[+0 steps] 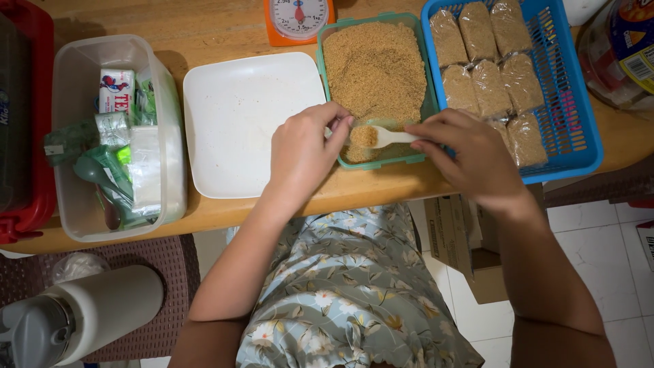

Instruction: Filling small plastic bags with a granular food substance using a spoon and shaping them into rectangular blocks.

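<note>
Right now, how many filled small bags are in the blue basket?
8 visible in the blue basket: three in the back row, three in the middle, two at the front; the right hand may hide more.

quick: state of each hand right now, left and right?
Left hand: fingers pinched over the green container; what they hold cannot be told.
Right hand: closed on the white spoon loaded with brown granules.
</note>
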